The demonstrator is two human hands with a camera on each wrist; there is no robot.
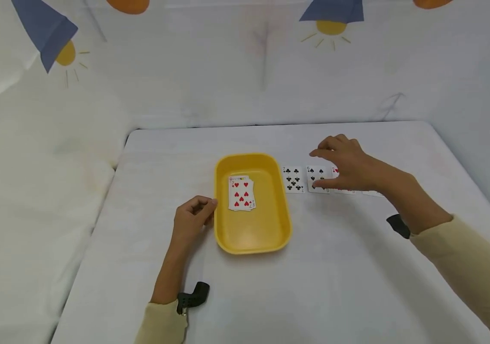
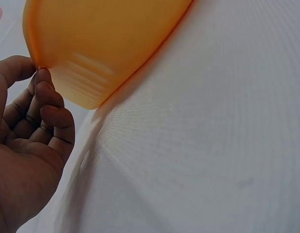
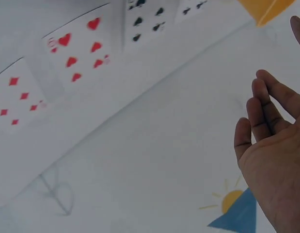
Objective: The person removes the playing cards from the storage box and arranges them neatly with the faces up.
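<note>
A yellow tray [image 1: 228, 234] sits mid-table with a small stack of cards [image 1: 241, 193] in it, a red hearts card on top. My left hand [image 1: 193, 214] is at the tray's left rim, and the left wrist view shows its thumb and curled fingers [image 2: 45, 92] pinching that rim [image 2: 91, 58]. To the right of the tray lies a row of face-up cards: a clubs card [image 1: 293, 179], a spades card [image 1: 316, 176], a hearts card [image 3: 79, 48] and a diamonds card [image 3: 16, 99]. My right hand [image 1: 337, 165] hovers over the row with relaxed fingers [image 3: 266, 111] and holds nothing.
The table [image 1: 335, 286] is covered in white cloth, with bare surface in front of the tray and behind it. White sheets printed with lamps [image 1: 51, 33] hang at the back and sides. The table's left edge [image 1: 94, 224] drops away.
</note>
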